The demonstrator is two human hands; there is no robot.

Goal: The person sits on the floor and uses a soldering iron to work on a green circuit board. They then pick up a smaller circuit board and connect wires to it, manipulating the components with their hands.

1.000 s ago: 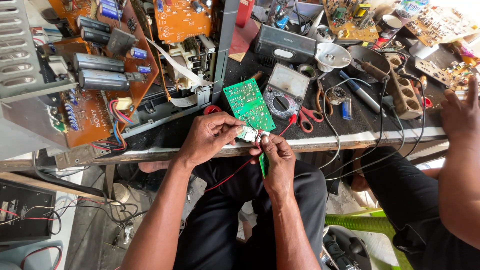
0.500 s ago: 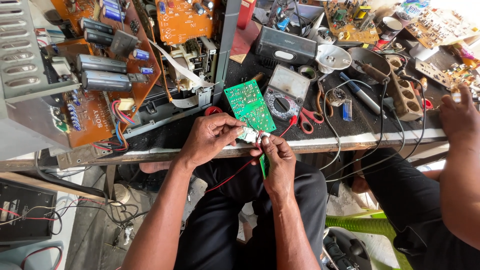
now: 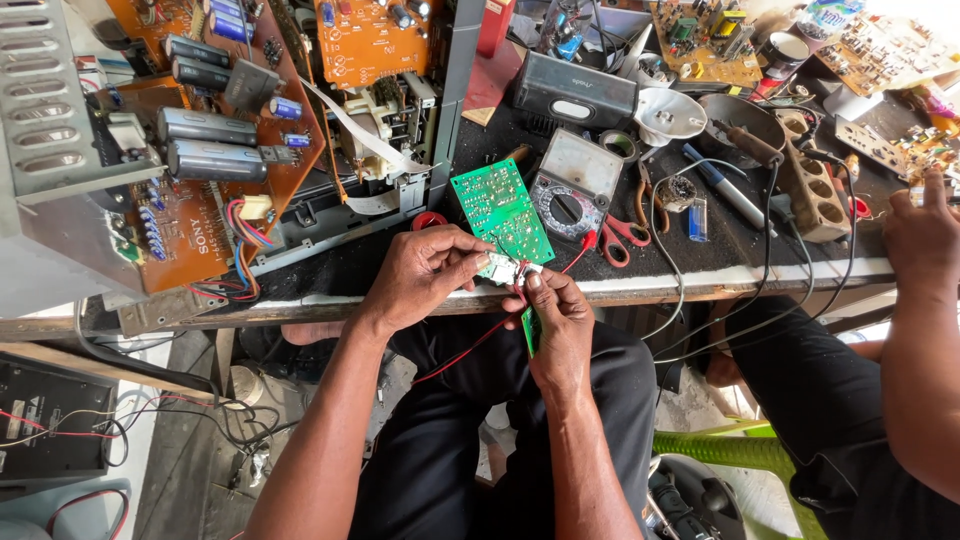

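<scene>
The left hand (image 3: 425,275) has its grip pinched on a small white connector (image 3: 497,267) at the near corner of the green circuit board (image 3: 502,210), which rests tilted on the bench (image 3: 700,270) edge. Just right, the right hand (image 3: 560,320) clamps a second small green board (image 3: 531,328). Both boards appear light, stiff and fragile; edges are the safest hold.

Bare forearms without sleeves, bare hands (image 3: 430,275), and black trousers (image 3: 440,450).
</scene>
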